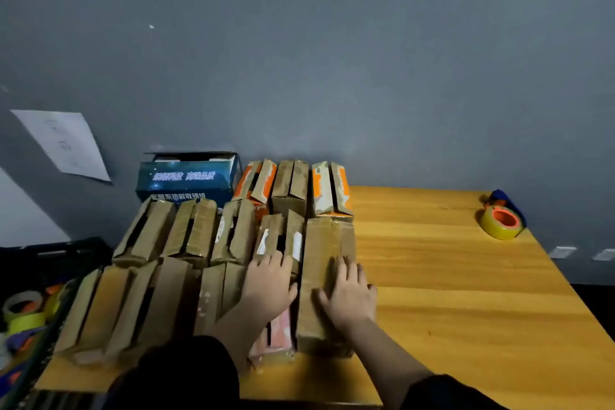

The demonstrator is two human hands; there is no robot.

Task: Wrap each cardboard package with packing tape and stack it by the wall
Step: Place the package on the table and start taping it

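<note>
The person's right hand (347,296) lies flat, fingers spread, on top of a tape-wrapped cardboard package (324,280) at the right end of the rows of packages (159,270) on the wooden table (466,303). The left hand (271,286) rests open on the neighbouring package (278,243), its fingers straight and its thumb against the wrapped package's left side. Neither hand curls round anything. A yellow tape roll (502,221) sits well apart by the grey wall (332,60).
</note>
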